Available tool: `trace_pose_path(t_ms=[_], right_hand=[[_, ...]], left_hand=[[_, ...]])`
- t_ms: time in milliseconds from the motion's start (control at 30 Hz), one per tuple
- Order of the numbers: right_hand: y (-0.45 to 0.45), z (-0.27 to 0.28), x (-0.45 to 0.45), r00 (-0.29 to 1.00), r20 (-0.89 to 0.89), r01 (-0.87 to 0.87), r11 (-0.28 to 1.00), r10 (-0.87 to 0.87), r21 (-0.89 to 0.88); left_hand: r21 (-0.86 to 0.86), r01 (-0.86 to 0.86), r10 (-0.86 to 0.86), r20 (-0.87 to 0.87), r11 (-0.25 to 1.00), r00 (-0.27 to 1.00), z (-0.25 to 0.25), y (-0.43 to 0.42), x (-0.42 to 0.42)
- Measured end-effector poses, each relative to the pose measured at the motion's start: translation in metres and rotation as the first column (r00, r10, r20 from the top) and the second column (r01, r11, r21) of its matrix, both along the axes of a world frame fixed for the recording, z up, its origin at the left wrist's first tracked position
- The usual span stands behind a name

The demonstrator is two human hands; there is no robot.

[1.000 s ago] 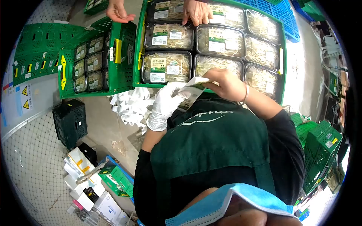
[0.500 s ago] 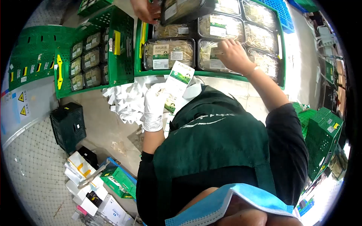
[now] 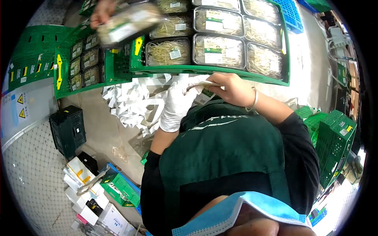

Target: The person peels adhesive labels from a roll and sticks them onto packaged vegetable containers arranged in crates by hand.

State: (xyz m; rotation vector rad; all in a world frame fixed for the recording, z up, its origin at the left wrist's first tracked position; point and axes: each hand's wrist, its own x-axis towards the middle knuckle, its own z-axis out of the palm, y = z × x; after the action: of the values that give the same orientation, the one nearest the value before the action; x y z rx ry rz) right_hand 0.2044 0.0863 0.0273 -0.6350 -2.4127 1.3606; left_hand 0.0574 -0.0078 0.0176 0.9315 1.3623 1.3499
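My left hand (image 3: 175,102), in a white glove, is closed on a strip of printed labels (image 3: 202,96) in front of my apron. My right hand (image 3: 232,89), bare with a bracelet at the wrist, pinches a label at the strip's upper end, close to the left fingers. Just beyond my hands are black trays of bean sprouts in a green crate (image 3: 252,76). The front middle sprout tray (image 3: 232,55) bears a large green and white label; the front left sprout tray (image 3: 157,53) shows only a small white sticker.
Another person's hand (image 3: 103,13) holds a blurred, labelled tray (image 3: 130,25) above the left side. A second green crate (image 3: 59,88) holds several packed trays. Curled white backing strip (image 3: 132,100) hangs left of my glove. A black crate (image 3: 67,131) stands on the floor.
My right hand has moved from the front middle tray back to the label strip, leaving a label on that tray. The other person's hand has carried a labelled tray leftward from the crate.
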Motion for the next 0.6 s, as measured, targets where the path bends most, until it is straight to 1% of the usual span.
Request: trace_pose_path(t_ms=[33, 67, 100, 133, 167, 200, 233, 300, 333, 367, 400, 433, 467, 500, 533, 567, 600], right_hand=[[0.004, 0.000, 0.008, 1.000, -0.004, 0.000, 1.000, 0.000, 0.003], [0.012, 0.000, 0.018, 0.997, -0.045, 0.059, 0.993, -0.055, 0.104], [0.022, 0.000, 0.029, 0.990, -0.089, 0.123, 0.972, -0.107, 0.202], [0.045, 0.003, 0.044, 0.984, -0.137, 0.157, 0.910, -0.111, 0.384], [0.074, 0.001, 0.061, 0.966, -0.138, 0.260, 0.827, -0.221, 0.499], [0.105, 0.005, 0.079, 0.900, -0.070, 0.434, 0.868, -0.431, 0.239], [0.132, 0.018, 0.098, 0.919, -0.143, 0.393, 0.881, -0.368, 0.264], [0.154, 0.015, 0.127, 0.952, 0.049, 0.258, 0.880, -0.302, 0.399], [0.150, 0.007, 0.132, 0.945, 0.163, 0.212, 0.908, -0.285, 0.361], [0.142, -0.009, 0.137, 0.926, 0.276, 0.167, 0.934, -0.259, 0.316], [0.137, -0.033, 0.140, 0.918, 0.324, 0.079, 0.905, -0.230, 0.417], [0.131, -0.059, 0.143, 0.921, 0.324, -0.005, 0.827, -0.215, 0.562], [0.127, -0.075, 0.145, 0.907, 0.346, -0.032, 0.780, -0.240, 0.625], [0.126, -0.077, 0.143, 0.893, 0.363, -0.059, 0.729, -0.267, 0.682], [0.126, -0.076, 0.145, 0.857, 0.368, -0.042, 0.662, -0.361, 0.748], [0.129, -0.073, 0.147, 0.829, 0.330, 0.001, 0.591, -0.452, 0.807], [0.128, -0.060, 0.148, 0.857, 0.291, 0.077, 0.664, -0.426, 0.744]], left_hand=[[0.011, -0.001, 0.002, -0.098, 1.000, 0.995, -0.002, 0.004, 0.007], [-0.290, 0.021, -0.088, -0.219, 0.957, 0.972, -0.003, 0.009, 0.013], [-0.385, 0.053, -0.156, -0.242, 0.921, 0.958, -0.006, 0.016, 0.023], [-0.283, 0.084, -0.145, -0.200, 0.955, 0.969, -0.011, 0.020, 0.035], [-0.179, 0.113, -0.142, -0.156, 0.977, 0.978, -0.014, 0.023, 0.048], [-0.130, 0.164, -0.175, -0.071, 0.978, 0.982, -0.006, 0.025, 0.052], [-0.187, 0.195, -0.207, -0.045, 0.963, 0.977, -0.001, 0.028, 0.056], [-0.244, 0.225, -0.239, -0.029, 0.943, 0.971, -0.010, 0.029, 0.045], [-0.232, 0.127, -0.112, 0.074, 0.964, 0.991, -0.013, 0.030, 0.045], [-0.230, 0.024, 0.017, 0.177, 0.973, 0.984, -0.015, 0.030, 0.048], [-0.291, -0.042, 0.084, 0.134, 0.956, 0.987, -0.014, 0.031, 0.050], [-0.296, -0.051, 0.094, 0.133, 0.954, 0.987, -0.013, 0.034, 0.057], [-0.305, -0.054, 0.098, 0.134, 0.951, 0.986, -0.010, 0.037, 0.063], [-0.314, -0.056, 0.102, 0.132, 0.948, 0.986, -0.009, 0.039, 0.067], [-0.327, -0.005, 0.053, 0.138, 0.945, 0.989, -0.012, 0.041, 0.069], [-0.331, -0.016, 0.063, 0.132, 0.943, 0.989, -0.015, 0.043, 0.072], [-0.304, 0.018, 0.020, 0.122, 0.953, 0.992, -0.018, 0.045, 0.077]])
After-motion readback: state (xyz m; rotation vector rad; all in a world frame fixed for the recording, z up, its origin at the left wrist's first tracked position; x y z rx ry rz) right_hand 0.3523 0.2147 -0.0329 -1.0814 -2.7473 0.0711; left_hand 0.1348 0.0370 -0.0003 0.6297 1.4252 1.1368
